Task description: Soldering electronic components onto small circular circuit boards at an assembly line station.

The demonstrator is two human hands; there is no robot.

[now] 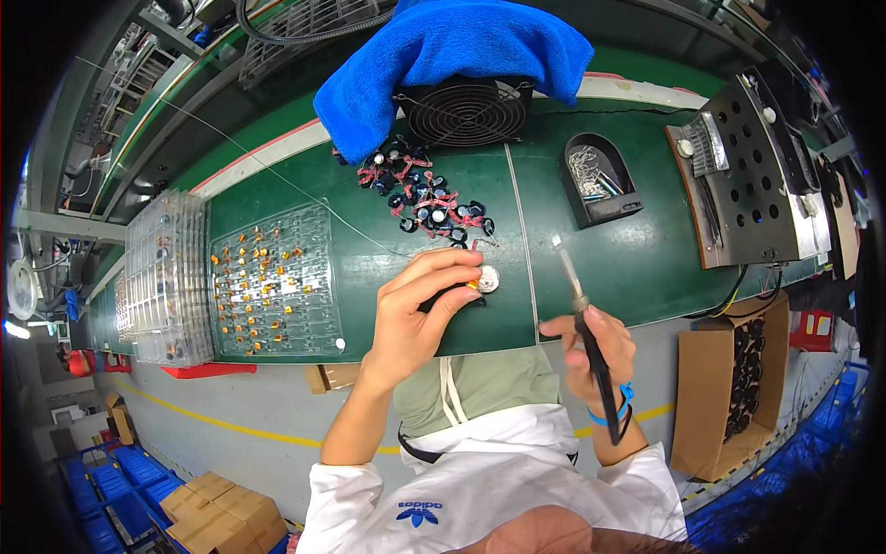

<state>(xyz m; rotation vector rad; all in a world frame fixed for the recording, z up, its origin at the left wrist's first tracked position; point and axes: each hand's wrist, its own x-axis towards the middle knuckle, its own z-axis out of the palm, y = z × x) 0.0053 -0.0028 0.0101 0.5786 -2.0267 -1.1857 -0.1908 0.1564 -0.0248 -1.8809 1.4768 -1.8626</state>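
My left hand (pixel 420 300) is closed at the bench edge, its thumb and fingertips pinching a small orange part (pixel 473 284). Right beside those fingertips is a round white piece (pixel 489 279); whether the two are joined I cannot tell. A thin wire (pixel 314 200) slants down from the upper left to the back of this hand. My right hand (pixel 600 355) grips a soldering iron (pixel 595 355) by its black handle, the pale tip pointing up and away from the left hand. Just beyond the left hand lies a pile of dark round components with red leads (pixel 434 198).
A clear tray of orange parts (pixel 268 282) lies at left beside stacked clear trays (pixel 164 277). Behind stand a black fan (pixel 466 113) and blue towel (pixel 452 42). A black bin (pixel 600 180) and perforated metal box (pixel 752 175) are at right. An open carton (pixel 701 406) stands below.
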